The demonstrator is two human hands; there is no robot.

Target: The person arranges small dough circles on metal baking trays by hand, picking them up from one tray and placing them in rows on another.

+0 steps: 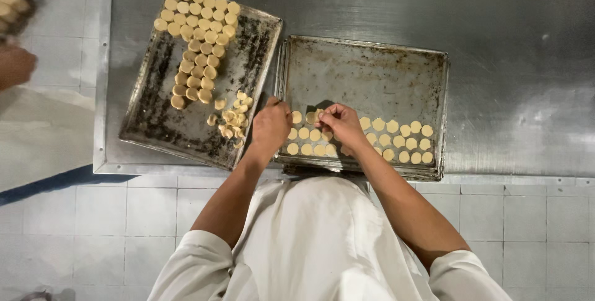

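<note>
A dough disc (312,117) is pinched between the fingertips of the right hand (339,124), just above the rows of discs (396,140) laid along the near edge of the right tray (372,65). The left hand (271,126) is curled at that tray's left rim; whether anything is held cannot be told. A left tray (155,103), touching the right tray's left rim, carries stacked discs (198,34) and a loose pile (230,118). The discs are judged light, soft and easily dented; they are best taken by the edges with a light pinch.
</note>
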